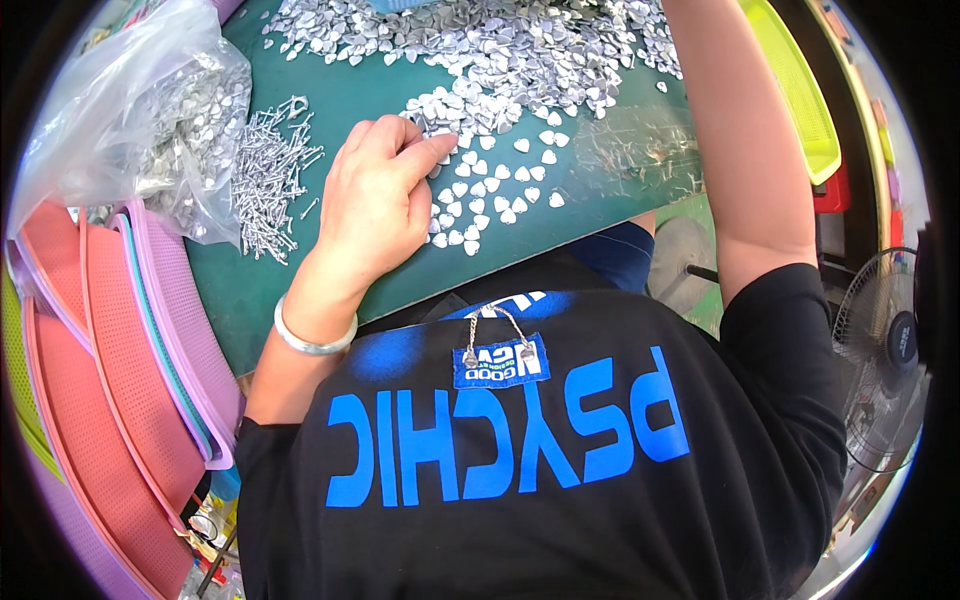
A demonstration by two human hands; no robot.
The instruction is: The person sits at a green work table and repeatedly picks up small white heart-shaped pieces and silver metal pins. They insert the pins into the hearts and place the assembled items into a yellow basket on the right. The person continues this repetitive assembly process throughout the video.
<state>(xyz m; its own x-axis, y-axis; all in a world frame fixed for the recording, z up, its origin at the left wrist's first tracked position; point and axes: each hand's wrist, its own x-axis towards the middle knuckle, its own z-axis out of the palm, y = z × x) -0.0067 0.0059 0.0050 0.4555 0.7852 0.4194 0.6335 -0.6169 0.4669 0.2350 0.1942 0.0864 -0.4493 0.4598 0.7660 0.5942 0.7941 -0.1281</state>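
Observation:
Many small silvery heart-shaped metal pieces (500,95) lie heaped at the far side of the green table (230,315), with a looser scatter of hearts (490,190) nearer me. At the left edge of that scatter, my left hand (375,195) rests palm down, a silver bangle on its wrist. Its forefinger points right, apart from the other bent fingers, and touches the hearts. Nothing held shows in it, though its palm is hidden. My right forearm runs up past the top edge, so the right hand is out of sight. A light-blue item (402,4) is cut off there.
Left of my hand lies a pile of thin metal pins (270,175), beside a clear plastic bag (190,130) of silvery pieces. Stacked pink and purple baskets (130,370) stand at the left. A yellow-green tray (795,85) and a fan (880,350) are at the right.

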